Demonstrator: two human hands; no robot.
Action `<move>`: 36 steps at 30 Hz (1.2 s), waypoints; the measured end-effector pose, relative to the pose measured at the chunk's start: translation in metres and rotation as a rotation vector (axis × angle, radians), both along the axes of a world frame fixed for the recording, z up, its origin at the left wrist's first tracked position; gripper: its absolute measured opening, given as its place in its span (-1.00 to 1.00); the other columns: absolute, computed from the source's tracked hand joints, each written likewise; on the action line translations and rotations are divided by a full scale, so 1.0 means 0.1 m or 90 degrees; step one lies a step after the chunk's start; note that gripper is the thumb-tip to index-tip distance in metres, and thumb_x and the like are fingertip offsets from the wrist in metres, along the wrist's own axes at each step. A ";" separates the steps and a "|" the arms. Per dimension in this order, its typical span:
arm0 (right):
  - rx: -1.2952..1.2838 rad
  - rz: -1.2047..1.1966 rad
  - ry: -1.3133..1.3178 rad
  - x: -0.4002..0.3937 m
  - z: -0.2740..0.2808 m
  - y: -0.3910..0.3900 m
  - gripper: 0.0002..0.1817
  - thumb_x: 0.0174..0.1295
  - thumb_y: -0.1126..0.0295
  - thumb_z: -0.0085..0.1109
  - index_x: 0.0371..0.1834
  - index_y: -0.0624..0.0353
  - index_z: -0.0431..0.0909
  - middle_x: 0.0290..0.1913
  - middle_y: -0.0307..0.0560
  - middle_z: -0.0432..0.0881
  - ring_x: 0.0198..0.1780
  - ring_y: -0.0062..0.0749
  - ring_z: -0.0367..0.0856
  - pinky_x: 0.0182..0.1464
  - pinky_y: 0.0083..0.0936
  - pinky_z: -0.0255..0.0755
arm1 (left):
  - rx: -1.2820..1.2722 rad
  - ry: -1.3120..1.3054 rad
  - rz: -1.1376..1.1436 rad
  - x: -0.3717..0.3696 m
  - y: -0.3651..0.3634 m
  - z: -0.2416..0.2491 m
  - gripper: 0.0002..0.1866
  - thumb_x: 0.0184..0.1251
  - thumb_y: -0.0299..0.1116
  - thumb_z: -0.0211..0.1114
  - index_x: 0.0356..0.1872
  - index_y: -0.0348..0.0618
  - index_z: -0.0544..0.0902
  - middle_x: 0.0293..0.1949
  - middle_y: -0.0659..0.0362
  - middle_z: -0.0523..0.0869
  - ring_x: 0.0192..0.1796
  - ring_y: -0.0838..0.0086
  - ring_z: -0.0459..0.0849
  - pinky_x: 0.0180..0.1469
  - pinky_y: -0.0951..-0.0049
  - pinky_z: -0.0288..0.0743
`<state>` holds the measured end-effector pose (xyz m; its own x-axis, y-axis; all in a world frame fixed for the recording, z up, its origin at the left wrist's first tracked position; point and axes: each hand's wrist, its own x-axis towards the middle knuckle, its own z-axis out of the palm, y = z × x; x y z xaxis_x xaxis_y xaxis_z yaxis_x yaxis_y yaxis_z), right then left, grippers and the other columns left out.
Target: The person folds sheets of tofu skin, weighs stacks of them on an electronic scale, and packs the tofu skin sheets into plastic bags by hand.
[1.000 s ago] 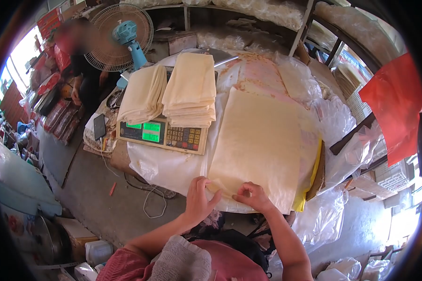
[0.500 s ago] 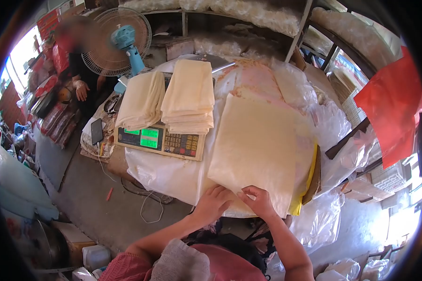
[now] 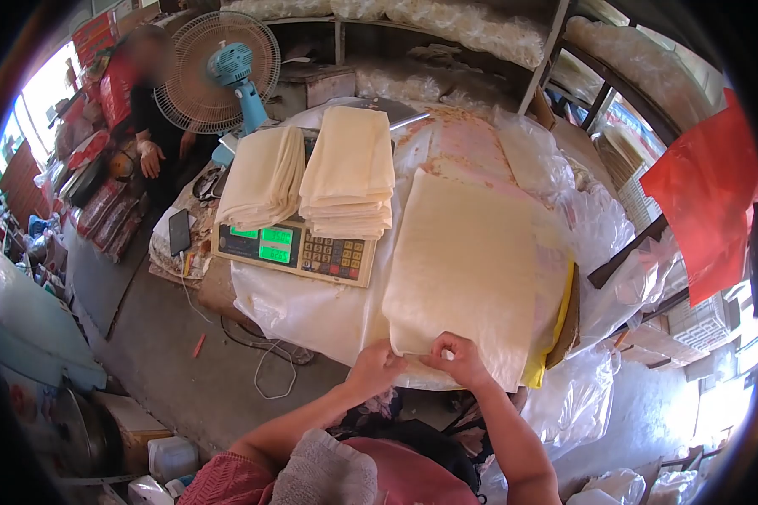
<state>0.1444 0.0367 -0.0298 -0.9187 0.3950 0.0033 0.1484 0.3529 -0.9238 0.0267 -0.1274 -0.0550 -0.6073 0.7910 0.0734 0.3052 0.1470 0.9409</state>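
with the two hands as the centre of the dial, the large pale sheet [image 3: 467, 261] lies flat on the work surface toward 12 and 1 o'clock, its near edge reaching the fingers; whether it is one layer or several i cannot tell. the left hand [image 3: 376, 369] is at the sheet's near corner on the 9 o'clock side, its fingers bent and pressed together, though i cannot tell what lies between the tips and thumb. just beside it toward 3 o'clock, the right hand [image 3: 459, 362] pinches the near edge of the sheet between thumb and forefinger, the two curved into a loop. white plastic [image 3: 312, 311] covers the surface toward 10 o'clock. at 11 o'clock a scale [image 3: 335, 256] with a lit green display carries two folded stacks [image 3: 348, 168] of similar pale material, side by side. a dark phone [image 3: 178, 232] lies at 10 o'clock, and a white cable [image 3: 269, 394] loops on the floor near 9. at 11, beyond the scale, stands a fan [image 3: 230, 64] with a blue-green body; farther round toward 10 is another person [image 3: 162, 126] in dark clothing. yellow material [image 3: 537, 365] shows along the sheet's 3 o'clock side, with crumpled clear plastic [image 3: 596, 217] and a hanging red sheet [image 3: 706, 206] out at 2.
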 end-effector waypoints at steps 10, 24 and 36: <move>0.259 -0.107 0.014 0.08 -0.07 0.03 -0.70 0.00 0.28 0.37 -0.46 0.22 0.45 -0.46 -0.06 0.57 -0.40 -0.25 0.55 -0.32 -0.35 0.41 | 0.131 0.424 0.023 0.13 -0.01 0.26 -0.87 -0.07 -0.46 0.21 -0.43 -0.23 0.52 -0.13 0.01 0.50 0.05 0.09 0.45 0.09 0.13 0.33; 0.662 -0.343 0.333 -0.01 2.31 0.34 -0.84 0.04 0.55 0.18 -0.29 0.24 0.50 -0.31 -0.02 0.59 -0.28 -0.15 0.56 -0.19 -0.34 0.44 | -0.148 0.552 -0.051 0.12 -0.02 0.49 -0.74 0.05 -0.25 0.21 -0.39 -0.28 0.61 -0.26 -0.03 0.54 0.03 0.14 0.45 0.16 0.07 0.19; 0.478 0.087 0.066 0.44 0.83 -0.26 -0.87 0.08 0.47 0.18 -0.31 0.17 0.49 -0.40 -0.09 0.57 -0.39 -0.15 0.57 -0.29 -0.30 0.44 | 0.121 0.393 -0.127 -0.36 0.02 0.27 -0.54 0.02 -0.52 0.28 0.04 -0.23 0.49 -0.04 0.02 0.61 0.20 0.18 0.47 0.26 0.18 0.27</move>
<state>0.1887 0.0109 0.0537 -0.9396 0.1355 0.3143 -0.0161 0.8997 -0.4362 -0.0092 -0.1254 -0.0285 -0.2523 0.8229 0.5091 0.7993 -0.1192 0.5889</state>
